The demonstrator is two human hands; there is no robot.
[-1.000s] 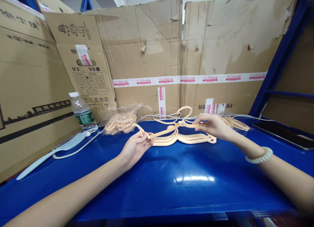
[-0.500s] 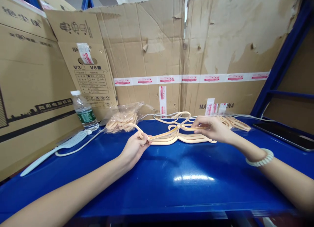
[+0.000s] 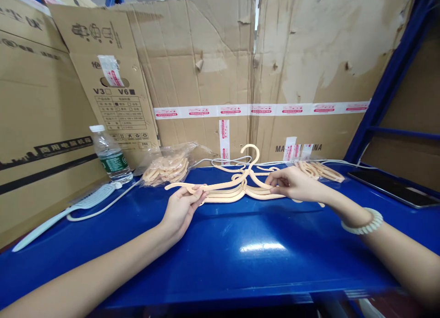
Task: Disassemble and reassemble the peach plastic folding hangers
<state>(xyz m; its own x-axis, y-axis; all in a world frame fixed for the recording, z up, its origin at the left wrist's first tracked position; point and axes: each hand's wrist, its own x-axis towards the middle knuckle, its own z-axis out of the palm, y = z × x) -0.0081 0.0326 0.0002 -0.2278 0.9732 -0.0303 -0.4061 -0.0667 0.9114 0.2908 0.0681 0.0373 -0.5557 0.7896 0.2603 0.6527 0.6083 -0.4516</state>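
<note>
A peach-coloured clothes hanger (image 3: 225,185) is held up between both hands, its hook pointing upward. My left hand (image 3: 182,208) pinches its left arm near the curled end. On the other side, the fingers of my right hand (image 3: 292,183) close around its right arm, hiding part of it. Just behind and below lie several more peach hangers (image 3: 227,198), stacked on the blue table (image 3: 220,267).
Clear bags of peach pieces (image 3: 168,167) and peach loops (image 3: 318,170) lie at the back. To the left are a water bottle (image 3: 112,157) and a pale hairbrush (image 3: 75,208). A dark tablet-like device (image 3: 395,187) lies right. Cardboard (image 3: 202,70) walls the back.
The held hanger has turned so that its hook now stands upright and its arms spread out to both sides. Both hands stay on it; the view has shifted slightly.
</note>
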